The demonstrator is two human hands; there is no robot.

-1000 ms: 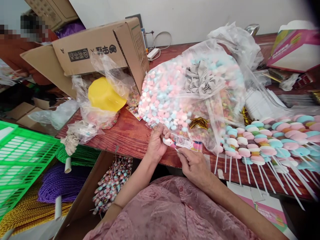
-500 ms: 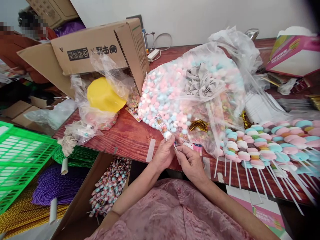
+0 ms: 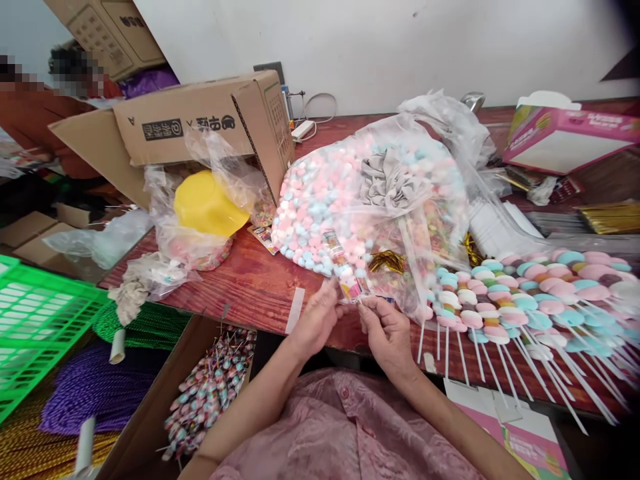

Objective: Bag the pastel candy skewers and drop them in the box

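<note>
clear bag [image 3: 412,252] holds marshmallows [image 3: 313,208]; right hand [image 3: 386,332] pinches wrapped candy [image 3: 345,272]; left hand [image 3: 316,319] curled, hold unclear; more pink print shows than before.

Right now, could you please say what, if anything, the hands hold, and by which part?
A printed candy packet, by its lower end: the right hand pinches there, with the left hand close beside, its exact hold unclear.

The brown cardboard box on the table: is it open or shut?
Open: the brown cardboard box has a flap sticking out at the left.
</note>
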